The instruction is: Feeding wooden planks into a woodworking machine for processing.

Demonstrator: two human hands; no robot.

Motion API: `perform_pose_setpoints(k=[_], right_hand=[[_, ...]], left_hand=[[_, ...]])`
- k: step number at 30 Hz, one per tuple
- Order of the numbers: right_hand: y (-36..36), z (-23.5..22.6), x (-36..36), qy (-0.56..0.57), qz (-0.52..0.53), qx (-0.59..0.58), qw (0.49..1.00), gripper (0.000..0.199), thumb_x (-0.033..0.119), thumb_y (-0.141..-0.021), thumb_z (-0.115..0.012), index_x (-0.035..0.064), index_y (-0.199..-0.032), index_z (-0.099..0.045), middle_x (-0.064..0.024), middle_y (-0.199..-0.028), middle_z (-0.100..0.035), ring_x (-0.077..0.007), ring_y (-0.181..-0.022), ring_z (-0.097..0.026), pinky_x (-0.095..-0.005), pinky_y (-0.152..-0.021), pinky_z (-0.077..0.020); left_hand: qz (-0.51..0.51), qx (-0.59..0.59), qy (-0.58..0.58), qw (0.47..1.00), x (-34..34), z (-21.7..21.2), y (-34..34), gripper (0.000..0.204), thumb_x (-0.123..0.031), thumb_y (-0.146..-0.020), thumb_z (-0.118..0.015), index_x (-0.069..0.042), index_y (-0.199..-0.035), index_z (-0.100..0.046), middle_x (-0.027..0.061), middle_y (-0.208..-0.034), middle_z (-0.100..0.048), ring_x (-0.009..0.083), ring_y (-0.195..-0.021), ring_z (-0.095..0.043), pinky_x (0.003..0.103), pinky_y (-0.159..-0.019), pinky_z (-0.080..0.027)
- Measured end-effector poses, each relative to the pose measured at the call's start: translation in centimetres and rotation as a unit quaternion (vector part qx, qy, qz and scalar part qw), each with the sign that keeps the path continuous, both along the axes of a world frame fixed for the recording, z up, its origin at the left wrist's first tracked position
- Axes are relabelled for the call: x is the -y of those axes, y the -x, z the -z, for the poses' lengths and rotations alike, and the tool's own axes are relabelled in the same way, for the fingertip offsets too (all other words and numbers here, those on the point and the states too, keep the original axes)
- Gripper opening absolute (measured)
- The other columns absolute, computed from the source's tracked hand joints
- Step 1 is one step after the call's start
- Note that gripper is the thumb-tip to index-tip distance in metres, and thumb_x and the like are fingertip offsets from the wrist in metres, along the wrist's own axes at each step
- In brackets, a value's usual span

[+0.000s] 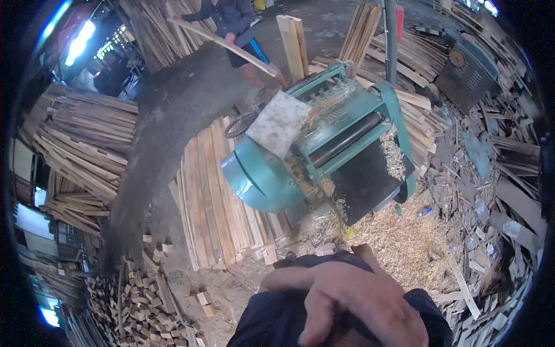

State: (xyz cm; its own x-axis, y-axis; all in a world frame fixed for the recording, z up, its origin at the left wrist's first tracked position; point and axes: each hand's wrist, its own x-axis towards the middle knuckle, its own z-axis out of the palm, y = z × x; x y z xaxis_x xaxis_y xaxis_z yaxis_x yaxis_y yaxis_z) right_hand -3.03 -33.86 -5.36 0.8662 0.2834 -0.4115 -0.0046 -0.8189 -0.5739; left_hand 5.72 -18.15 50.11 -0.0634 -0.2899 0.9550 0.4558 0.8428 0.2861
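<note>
My right hand [352,298] lies low in the middle of the view, its back up and its fingers spread over dark blue cloth [272,321]. It holds nothing. My left hand is out of view. Ahead stands a green wood planer [300,150] with a dark roller and wood shavings on its black table. On the far side of the machine a person in dark clothes [231,17] holds a long pale wooden slat [231,46] with both hands, slanted down toward the planer.
Flat boards [217,196] lie stacked left of the planer. Sawdust and shavings [399,237] cover the ground in front. Small wood blocks [139,301] are heaped at lower left, slat piles [81,144] at left, offcuts [497,173] at right, and a grey post [391,29] stands behind.
</note>
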Motion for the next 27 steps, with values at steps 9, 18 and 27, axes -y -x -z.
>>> perform_pose_setpoints(k=[9,18,27], right_hand=[[0.2,-1.7,-0.8,-0.086,0.174,-0.049,0.98,0.042,0.033,-0.088,-0.051,0.0012,-0.062,-0.06,-0.0212,-0.065,-0.06,-0.0362,-0.062,-0.059,-0.0416,-0.058,-0.0467],[0.0,-2.5,-0.9,-0.058,0.197,-0.1,0.974,0.025,0.029,-0.075,-0.055,0.0061,-0.084,-0.058,-0.0193,-0.063,-0.055,-0.0359,-0.065,-0.06,-0.0455,-0.058,-0.0468],[0.2,0.1,-0.8,-0.034,0.176,-0.075,0.981,0.031,0.032,-0.085,-0.05,0.0041,-0.081,-0.063,-0.0192,-0.074,-0.062,-0.033,-0.069,-0.061,-0.0396,-0.064,-0.0479]], left_hand=[[-0.366,-0.191,-0.603,0.682,-7.0,19.9,-1.8,0.061,-0.041,-0.085,-0.054,0.006,-0.123,-0.048,0.0154,-0.115,-0.057,0.0211,-0.105,-0.054,0.032,-0.088,-0.042],[-0.439,-0.141,-0.814,0.354,-16.4,43.3,3.7,0.046,-0.039,-0.083,-0.055,0.001,-0.104,-0.062,0.0078,-0.082,-0.064,0.0179,-0.073,-0.059,0.031,-0.066,-0.047],[-0.425,-0.398,-0.775,0.243,-18.6,47.5,6.7,0.034,-0.031,-0.081,-0.053,0.002,-0.075,-0.061,0.0086,-0.069,-0.061,0.0163,-0.058,-0.054,0.033,-0.053,-0.042]])
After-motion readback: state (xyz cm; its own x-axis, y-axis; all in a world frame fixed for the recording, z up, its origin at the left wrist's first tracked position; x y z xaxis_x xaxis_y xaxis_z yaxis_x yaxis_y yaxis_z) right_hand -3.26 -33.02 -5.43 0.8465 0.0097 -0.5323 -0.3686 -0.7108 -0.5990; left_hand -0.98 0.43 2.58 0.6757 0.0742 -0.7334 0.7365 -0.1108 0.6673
